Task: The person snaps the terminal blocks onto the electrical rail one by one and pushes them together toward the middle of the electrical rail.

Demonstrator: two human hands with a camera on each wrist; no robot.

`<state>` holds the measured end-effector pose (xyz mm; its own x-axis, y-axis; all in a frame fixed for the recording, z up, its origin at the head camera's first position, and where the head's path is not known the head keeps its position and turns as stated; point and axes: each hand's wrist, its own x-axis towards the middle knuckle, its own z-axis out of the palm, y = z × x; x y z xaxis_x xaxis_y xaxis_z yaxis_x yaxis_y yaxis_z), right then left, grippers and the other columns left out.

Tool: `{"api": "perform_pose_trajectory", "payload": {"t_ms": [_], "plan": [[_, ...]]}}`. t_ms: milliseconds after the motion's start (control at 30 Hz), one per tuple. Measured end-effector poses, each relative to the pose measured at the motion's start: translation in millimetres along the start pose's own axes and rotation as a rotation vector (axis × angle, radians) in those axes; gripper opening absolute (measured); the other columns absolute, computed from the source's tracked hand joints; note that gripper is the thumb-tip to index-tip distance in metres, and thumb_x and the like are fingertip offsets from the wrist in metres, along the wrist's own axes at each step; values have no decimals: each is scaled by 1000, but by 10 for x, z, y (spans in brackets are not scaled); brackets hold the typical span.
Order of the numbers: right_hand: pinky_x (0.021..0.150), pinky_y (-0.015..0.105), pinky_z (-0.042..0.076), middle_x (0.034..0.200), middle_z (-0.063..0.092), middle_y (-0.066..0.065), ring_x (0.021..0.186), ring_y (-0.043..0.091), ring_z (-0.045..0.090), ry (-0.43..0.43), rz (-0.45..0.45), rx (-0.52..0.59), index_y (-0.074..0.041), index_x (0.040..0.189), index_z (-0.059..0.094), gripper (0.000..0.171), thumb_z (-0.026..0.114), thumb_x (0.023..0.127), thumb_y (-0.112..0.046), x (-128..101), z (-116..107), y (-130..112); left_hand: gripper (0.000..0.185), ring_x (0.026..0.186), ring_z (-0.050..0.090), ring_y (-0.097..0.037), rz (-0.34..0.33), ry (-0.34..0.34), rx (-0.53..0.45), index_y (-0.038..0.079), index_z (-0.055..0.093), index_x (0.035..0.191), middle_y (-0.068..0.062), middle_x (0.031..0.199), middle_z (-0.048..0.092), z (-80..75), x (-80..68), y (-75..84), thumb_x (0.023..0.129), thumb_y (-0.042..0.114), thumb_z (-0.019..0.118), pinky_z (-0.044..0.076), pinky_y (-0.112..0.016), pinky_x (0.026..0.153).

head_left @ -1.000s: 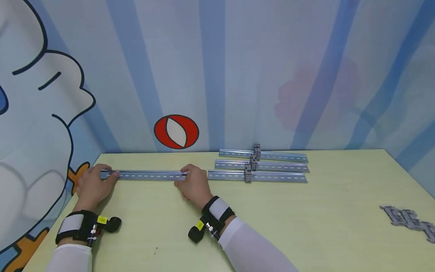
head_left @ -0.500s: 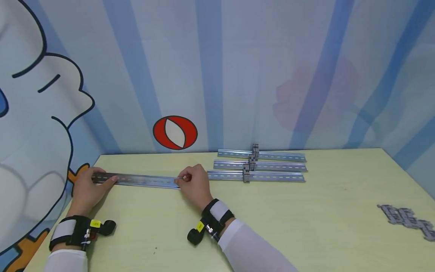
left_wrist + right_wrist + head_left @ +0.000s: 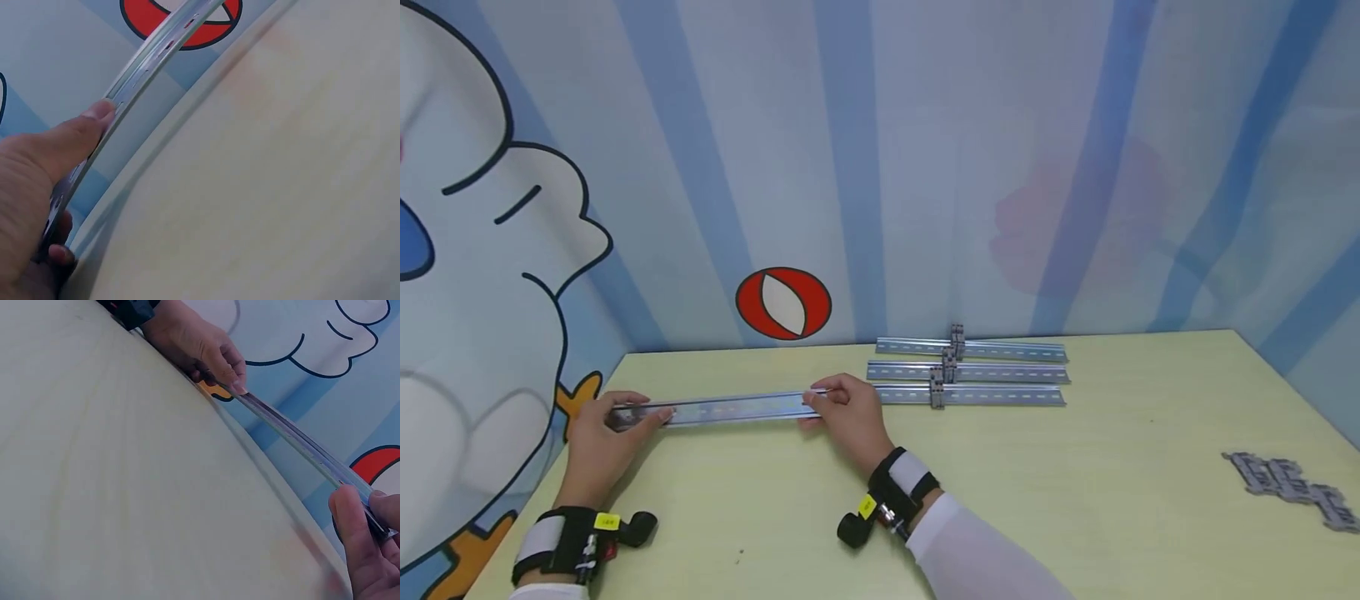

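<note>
A slotted metal DIN rail (image 3: 737,408) spans both hands at the left of the table. My left hand (image 3: 597,446) grips its left end, thumb on the slotted face and fingers behind. At the other end, my right hand (image 3: 856,421) pinches the rail between thumb and fingers. Both wrist views show the rail (image 3: 147,69) raised over the table, its shadow below. Right of my right hand lie three similar rails: a back rail (image 3: 1015,350), a middle rail (image 3: 1011,374) and a front rail (image 3: 1007,396). Each carries a small grey clip-on block (image 3: 937,388) across it.
Several loose grey plastic pieces (image 3: 1288,481) lie in a slanting row at the table's right. Behind the pale yellow table (image 3: 1075,517) rises a printed blue-striped backdrop (image 3: 910,167). A cartoon-printed panel (image 3: 482,333) borders the left side.
The held rail has left its level line with the front rail and come nearer, its slotted face turning. Its right end dipped, then rose. My right fingers have shifted on it.
</note>
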<state>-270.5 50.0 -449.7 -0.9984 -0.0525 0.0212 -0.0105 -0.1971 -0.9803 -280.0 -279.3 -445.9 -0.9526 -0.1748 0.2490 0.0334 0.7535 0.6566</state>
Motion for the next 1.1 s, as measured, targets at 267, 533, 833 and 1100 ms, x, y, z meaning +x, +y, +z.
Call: {"api": "perform_pose_trajectory", "payload": {"t_ms": [267, 533, 833, 1100], "plan": [[57, 35, 58, 81, 66, 23, 58, 21, 68, -34, -7, -83, 5, 112, 63, 30, 72, 88, -11, -374, -479, -167, 56, 110, 50, -27, 88, -179, 25, 14, 70, 115, -10, 121, 54, 111, -175, 222, 83, 59, 68, 42, -40, 84], [75, 35, 59, 99, 69, 21, 79, 26, 70, -38, 122, -109, 0, 127, 59, 48, 76, 83, -10, -863, -1403, -403, 54, 118, 50, -22, 266, -515, -11, 27, 65, 129, 2, 125, 55, 341, -316, 664, 82, 51, 74, 43, -48, 99], [80, 27, 56, 119, 67, 18, 92, 24, 71, 57, 180, -432, -5, 140, 52, 64, 76, 85, -27, -1492, -2485, -728, 53, 103, 46, -13, 443, -691, -93, 29, 55, 139, 8, 115, 47, 884, -618, 1396, 89, 25, 73, 44, -24, 78], [76, 26, 57, 120, 66, 18, 93, 13, 70, 132, 86, -612, -3, 134, 57, 55, 69, 91, -34, -1387, -2749, -791, 48, 97, 45, -11, 597, -646, -71, 16, 58, 137, 4, 105, 44, 1108, -552, 1700, 91, 20, 70, 44, -23, 74]]}}
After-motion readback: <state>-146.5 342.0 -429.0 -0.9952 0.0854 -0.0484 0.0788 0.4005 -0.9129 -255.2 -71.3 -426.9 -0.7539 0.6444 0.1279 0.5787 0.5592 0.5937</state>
